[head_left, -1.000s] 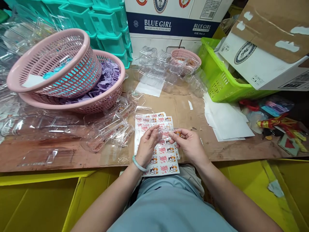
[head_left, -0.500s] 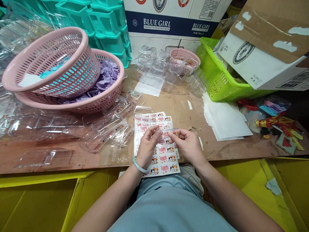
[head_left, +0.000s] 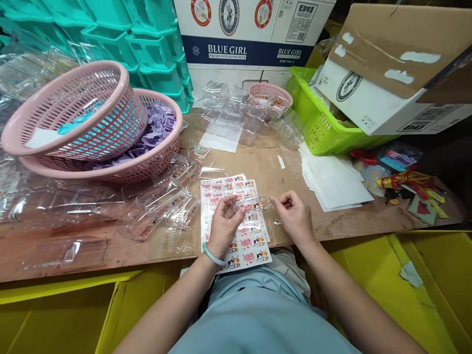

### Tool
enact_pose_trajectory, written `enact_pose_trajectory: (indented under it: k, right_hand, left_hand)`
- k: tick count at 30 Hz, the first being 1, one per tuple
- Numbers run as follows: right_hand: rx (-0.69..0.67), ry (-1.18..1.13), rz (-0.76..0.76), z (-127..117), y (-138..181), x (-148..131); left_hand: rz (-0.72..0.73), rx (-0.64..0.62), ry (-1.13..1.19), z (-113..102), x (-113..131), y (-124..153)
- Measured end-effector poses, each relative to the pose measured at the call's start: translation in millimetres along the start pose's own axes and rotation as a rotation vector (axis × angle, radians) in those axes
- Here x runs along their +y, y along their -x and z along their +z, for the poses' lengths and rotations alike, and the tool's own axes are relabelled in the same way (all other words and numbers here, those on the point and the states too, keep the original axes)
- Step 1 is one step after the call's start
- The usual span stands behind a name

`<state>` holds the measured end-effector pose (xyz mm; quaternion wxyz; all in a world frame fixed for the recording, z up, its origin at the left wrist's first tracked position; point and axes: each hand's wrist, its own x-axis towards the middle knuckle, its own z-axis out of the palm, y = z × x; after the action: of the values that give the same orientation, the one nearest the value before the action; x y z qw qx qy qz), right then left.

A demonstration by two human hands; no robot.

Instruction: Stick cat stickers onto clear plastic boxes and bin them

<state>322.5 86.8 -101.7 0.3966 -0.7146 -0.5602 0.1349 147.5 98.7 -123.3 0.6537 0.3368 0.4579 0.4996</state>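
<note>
My left hand (head_left: pixel 224 225) pinches the left end of a small clear plastic case (head_left: pixel 251 204), which carries a cartoon sticker, just above the sticker sheets (head_left: pixel 250 243) lying at the table's near edge. My right hand (head_left: pixel 294 216) hovers at the case's right end with thumb and fingers curled into a pinch. What that pinch holds, if anything, is too small to see. A pale green bangle circles my left wrist.
Several finished clear cases (head_left: pixel 165 204) lie left of the sheets. Two stacked pink baskets (head_left: pixel 121 81) hold purple and teal parts. A small pink basket (head_left: pixel 271 91), a green basket (head_left: pixel 324 132), white paper (head_left: pixel 334 179), teal crates (head_left: pixel 155 44) and cardboard boxes (head_left: pixel 239 34) ring the table.
My right hand has drawn slightly right, off the case's sticker end. My left hand still holds the case. The camera has tilted, shifting the scene left and down.
</note>
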Motion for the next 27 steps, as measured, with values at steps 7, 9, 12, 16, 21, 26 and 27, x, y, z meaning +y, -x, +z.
enact_pose_trajectory:
  k: [7,9,12,16,21,26,27]
  right_hand:
    - [-0.367,-0.553,0.197,13,7,-15]
    - [-0.494,-0.668,0.151,11,4,-24]
    - [-0.697,-0.785,0.080,10,2,-31]
    - [-0.998,-0.814,0.044,31,7,-36]
    - [-0.671,-1.083,-0.013,92,6,-75]
    - [-0.570,-1.138,0.009,147,8,-118]
    - [-0.593,-1.131,0.033,154,11,-120]
  left_hand:
    - [0.077,-0.009,0.019,9,16,18]
    - [0.121,-0.029,0.028,3,23,25]
    - [0.202,-0.006,0.006,-18,36,39]
    - [0.291,0.066,-0.324,-70,54,63]
    - [0.654,0.566,-0.792,-149,75,61]
    - [0.517,0.510,-1.043,-178,76,22]
    - [0.469,0.530,-1.110,-178,75,17]
